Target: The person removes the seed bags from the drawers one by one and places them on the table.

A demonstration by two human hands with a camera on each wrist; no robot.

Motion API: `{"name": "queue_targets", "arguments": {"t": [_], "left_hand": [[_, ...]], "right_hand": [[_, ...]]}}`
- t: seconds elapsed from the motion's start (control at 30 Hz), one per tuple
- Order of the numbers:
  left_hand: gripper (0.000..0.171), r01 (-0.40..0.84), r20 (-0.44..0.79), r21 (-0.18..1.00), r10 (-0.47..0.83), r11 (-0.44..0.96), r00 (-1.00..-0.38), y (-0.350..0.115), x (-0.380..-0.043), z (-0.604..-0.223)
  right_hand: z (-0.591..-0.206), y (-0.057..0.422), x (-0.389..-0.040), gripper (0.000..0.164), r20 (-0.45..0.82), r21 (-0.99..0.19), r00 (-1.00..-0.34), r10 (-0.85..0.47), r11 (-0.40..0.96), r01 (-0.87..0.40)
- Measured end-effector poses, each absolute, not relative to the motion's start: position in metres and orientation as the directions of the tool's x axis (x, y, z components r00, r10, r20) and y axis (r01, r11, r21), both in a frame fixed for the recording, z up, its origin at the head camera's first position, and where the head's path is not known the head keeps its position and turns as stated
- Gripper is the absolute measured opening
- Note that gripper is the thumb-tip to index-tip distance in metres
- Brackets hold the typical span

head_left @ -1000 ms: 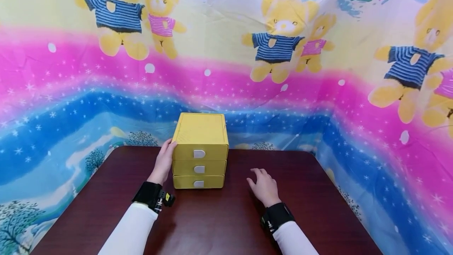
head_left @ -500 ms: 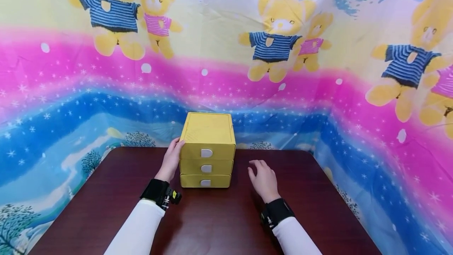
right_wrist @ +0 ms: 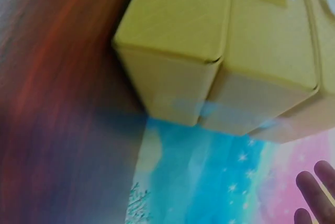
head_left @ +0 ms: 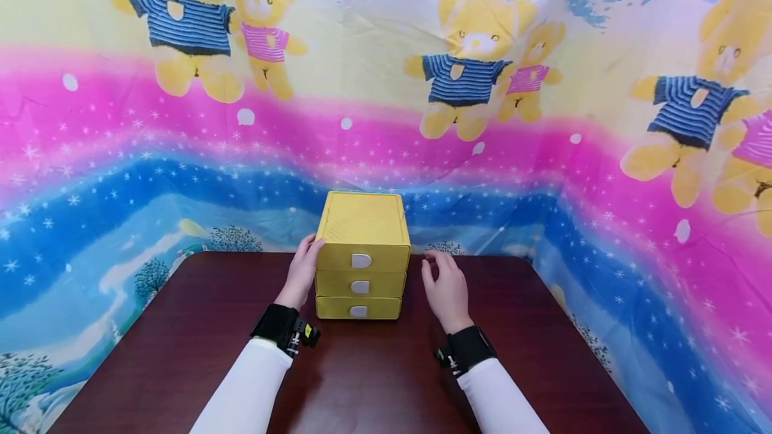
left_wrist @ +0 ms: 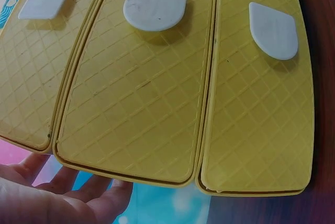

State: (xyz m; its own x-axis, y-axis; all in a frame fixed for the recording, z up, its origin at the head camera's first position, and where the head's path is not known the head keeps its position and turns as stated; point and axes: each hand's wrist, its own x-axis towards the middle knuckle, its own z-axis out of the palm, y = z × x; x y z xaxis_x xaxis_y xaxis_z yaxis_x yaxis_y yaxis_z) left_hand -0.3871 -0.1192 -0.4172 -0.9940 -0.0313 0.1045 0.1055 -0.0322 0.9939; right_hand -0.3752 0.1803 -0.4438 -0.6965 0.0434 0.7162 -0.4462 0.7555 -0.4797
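A yellow three-drawer storage box (head_left: pixel 362 217) stands upright on the dark wooden table, every drawer pushed in. Each drawer front carries a white rounded pull tab; the middle tab (left_wrist: pixel 155 5) fills the top of the left wrist view. My left hand (head_left: pixel 301 272) lies against the box's left side near the upper drawer, its fingers extended along the side wall. To the right of the box my right hand (head_left: pixel 447 290) hovers beside it, apart from the wall and holding nothing. Only the right fingers (right_wrist: pixel 316 198) show at the corner of the right wrist view.
The dark red-brown table (head_left: pixel 362 380) reaches back to a printed cloth backdrop (head_left: pixel 350 86) with teddy bears and snowflakes. That cloth hangs close behind the box and around both sides.
The storage box has slid to the right across the table with my left hand against its side. My right hand has risen slightly and stands nearer the box now.
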Motion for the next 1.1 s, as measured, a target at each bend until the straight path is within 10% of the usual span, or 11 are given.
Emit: {"name": "queue_targets", "arguments": {"t": [0.33, 1.1], "left_hand": [[0.062, 0.111, 0.111, 0.994, -0.042, -0.011, -0.993, -0.11, -0.393, -0.42], [0.061, 0.122, 0.123, 0.992, -0.037, 0.031, -0.992, -0.108, -0.4, -0.418]], "right_hand": [[-0.426, 0.157, -0.385, 0.046, 0.55, -0.73, -0.832, 0.073, 0.526, -0.436], [-0.432, 0.15, -0.396, 0.042, 0.542, -0.781, -0.838, 0.062, 0.406, -0.475]]}}
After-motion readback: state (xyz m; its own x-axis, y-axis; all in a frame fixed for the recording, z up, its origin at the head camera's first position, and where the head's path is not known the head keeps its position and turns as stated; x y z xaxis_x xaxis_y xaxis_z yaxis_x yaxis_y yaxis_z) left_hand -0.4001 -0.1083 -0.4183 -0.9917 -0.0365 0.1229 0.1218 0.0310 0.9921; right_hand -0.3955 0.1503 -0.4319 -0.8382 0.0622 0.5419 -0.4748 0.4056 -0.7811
